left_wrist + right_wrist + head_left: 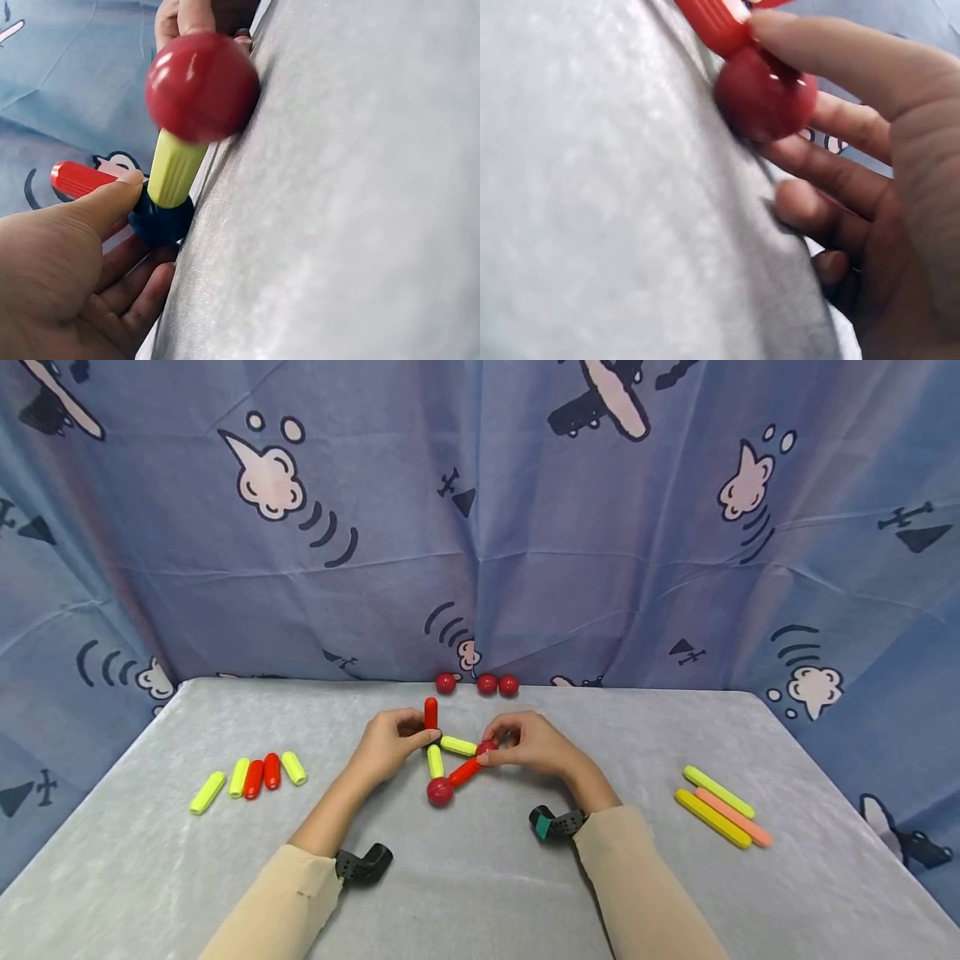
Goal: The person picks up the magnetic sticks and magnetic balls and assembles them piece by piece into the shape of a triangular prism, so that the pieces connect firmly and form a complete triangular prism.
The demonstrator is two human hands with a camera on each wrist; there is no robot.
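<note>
A triangle of short sticks and balls lies on the table between the hands. My left hand [388, 745] pinches its dark blue ball [161, 225] with the thumb and fingers. From that ball a red stick [431, 713] stands upright. My right hand [534, 745] grips a red ball [765, 94] at the right corner. Another red ball [440, 792] forms the near corner, untouched. Two yellow-green sticks run from the blue ball, one [436, 762] to the near ball and one [459, 746] to the right ball. A red stick [465, 772] joins the two red balls.
Loose red balls [487, 684] sit along the table's back edge. Several short yellow-green and red sticks [253, 779] lie at the left. Longer sticks, yellow-green, yellow [712, 818] and orange, lie at the right. A patterned blue curtain [555, 527] hangs behind the grey table [465, 893].
</note>
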